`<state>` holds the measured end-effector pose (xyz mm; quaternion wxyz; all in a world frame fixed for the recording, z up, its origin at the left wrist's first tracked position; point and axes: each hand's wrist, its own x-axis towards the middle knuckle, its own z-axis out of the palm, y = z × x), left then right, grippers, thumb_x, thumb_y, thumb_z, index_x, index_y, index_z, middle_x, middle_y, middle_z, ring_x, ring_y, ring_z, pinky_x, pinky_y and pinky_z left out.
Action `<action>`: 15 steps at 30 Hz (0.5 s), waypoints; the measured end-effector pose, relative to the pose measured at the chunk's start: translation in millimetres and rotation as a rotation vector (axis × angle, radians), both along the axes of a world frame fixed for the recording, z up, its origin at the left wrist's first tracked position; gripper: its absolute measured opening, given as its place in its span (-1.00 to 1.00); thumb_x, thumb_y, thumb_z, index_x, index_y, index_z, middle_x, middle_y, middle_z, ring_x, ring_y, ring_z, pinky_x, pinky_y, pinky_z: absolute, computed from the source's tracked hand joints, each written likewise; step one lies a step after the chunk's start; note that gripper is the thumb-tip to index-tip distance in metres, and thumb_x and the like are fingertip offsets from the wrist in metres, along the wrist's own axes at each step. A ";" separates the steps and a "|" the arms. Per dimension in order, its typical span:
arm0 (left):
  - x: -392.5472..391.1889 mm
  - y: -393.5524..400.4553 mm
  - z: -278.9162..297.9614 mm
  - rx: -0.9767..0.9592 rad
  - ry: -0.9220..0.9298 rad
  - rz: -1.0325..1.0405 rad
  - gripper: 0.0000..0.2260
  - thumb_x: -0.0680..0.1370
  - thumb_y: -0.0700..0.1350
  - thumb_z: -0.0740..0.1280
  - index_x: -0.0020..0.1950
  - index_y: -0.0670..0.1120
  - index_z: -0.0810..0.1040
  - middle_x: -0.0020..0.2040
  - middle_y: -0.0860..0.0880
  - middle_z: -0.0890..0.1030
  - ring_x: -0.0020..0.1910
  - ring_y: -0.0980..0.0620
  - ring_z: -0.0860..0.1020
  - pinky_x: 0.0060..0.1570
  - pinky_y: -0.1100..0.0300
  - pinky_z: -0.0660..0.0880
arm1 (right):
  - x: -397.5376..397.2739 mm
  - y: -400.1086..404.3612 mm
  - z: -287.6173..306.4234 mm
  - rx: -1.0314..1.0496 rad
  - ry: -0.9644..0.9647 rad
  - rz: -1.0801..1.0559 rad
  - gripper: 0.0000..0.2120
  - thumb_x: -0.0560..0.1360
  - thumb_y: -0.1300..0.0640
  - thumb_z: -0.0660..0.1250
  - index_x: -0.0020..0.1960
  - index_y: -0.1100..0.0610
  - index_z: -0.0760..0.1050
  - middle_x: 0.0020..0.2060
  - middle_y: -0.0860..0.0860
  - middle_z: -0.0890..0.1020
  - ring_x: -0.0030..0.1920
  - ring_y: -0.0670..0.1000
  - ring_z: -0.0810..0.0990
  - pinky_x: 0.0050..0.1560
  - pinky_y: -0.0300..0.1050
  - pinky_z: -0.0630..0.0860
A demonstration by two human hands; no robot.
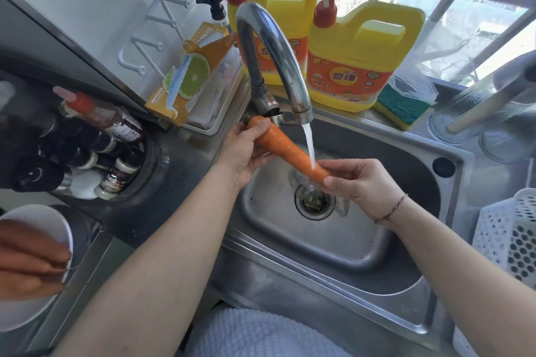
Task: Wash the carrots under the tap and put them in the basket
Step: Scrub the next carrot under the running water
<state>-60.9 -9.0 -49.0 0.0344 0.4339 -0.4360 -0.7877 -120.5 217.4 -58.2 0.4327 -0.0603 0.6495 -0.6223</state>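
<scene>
Over the sink (377, 293), your left hand (240, 151) grips a carrot (287, 151) by its top and your right hand (356, 180) pinches its tip under the running tap (269, 46). More carrots (32, 258) wait on a plate (40, 217); the basket (507, 240) looks empty, so most work remains.

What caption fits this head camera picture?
Both hands, left and right, hold a carrot under the running tap.

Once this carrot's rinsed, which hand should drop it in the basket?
Right, probably. The basket sits at the right edge, beside the right hand, which already pinches the carrot tip.
</scene>
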 end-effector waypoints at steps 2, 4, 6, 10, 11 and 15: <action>1.8 -0.1 0.7 -0.060 -0.024 -0.047 -0.66 0.55 -0.07 0.42 0.27 -0.02 0.41 0.13 -0.12 0.58 0.02 -0.10 0.63 -0.19 0.06 0.64 | 3.8 -1.8 2.6 -0.043 -0.052 -0.082 -0.76 0.53 0.45 0.27 0.11 0.23 0.57 -0.17 0.15 0.73 -0.15 0.13 0.73 -0.08 -0.13 0.67; 4.1 0.6 0.7 -0.083 -0.025 -0.093 -0.76 0.56 -0.04 0.40 0.18 0.00 0.45 0.04 -0.08 0.58 -0.02 -0.06 0.62 -0.15 0.04 0.63 | 5.8 -1.8 5.3 -0.038 -0.033 -0.079 -0.77 0.57 0.45 0.21 0.10 0.23 0.55 -0.24 0.13 0.72 -0.23 0.08 0.73 -0.20 -0.22 0.65; 6.8 -0.2 0.4 -0.067 -0.017 -0.100 -0.85 0.57 -0.05 0.39 0.10 0.00 0.48 -0.03 -0.07 0.60 -0.05 -0.05 0.63 -0.07 0.00 0.64 | 7.2 -2.8 6.1 -0.024 -0.001 -0.061 -0.78 0.57 0.45 0.21 0.12 0.27 0.54 -0.22 0.14 0.71 -0.26 0.07 0.73 -0.23 -0.25 0.64; 7.1 4.7 0.9 -0.107 -0.027 -0.072 -0.80 0.56 -0.01 0.40 0.12 0.00 0.46 0.12 -0.14 0.59 0.06 -0.11 0.64 -0.14 0.01 0.65 | 12.4 -12.4 5.1 0.051 0.071 -0.200 -0.83 0.53 0.39 0.33 0.10 0.36 0.59 -0.18 0.22 0.70 -0.29 0.07 0.72 -0.23 -0.22 0.65; 6.8 8.3 0.9 -0.133 -0.039 -0.051 -0.80 0.56 -0.01 0.41 0.10 0.02 0.45 0.15 -0.15 0.58 0.08 -0.12 0.63 -0.18 0.04 0.65 | 13.8 -16.5 4.5 0.084 0.097 -0.248 -0.86 0.52 0.36 0.37 0.06 0.36 0.61 -0.20 0.23 0.70 -0.32 0.07 0.72 -0.26 -0.22 0.65; 8.7 19.5 -3.1 -0.174 -0.076 -0.006 -0.76 0.56 0.02 0.42 0.12 -0.04 0.45 0.20 -0.18 0.58 0.12 -0.14 0.62 -0.25 0.09 0.63 | 11.6 -31.9 4.7 0.351 0.283 -0.244 -0.82 0.45 0.09 0.51 -0.15 0.21 0.63 -0.31 0.16 0.68 -0.46 0.02 0.64 -0.41 -0.21 0.58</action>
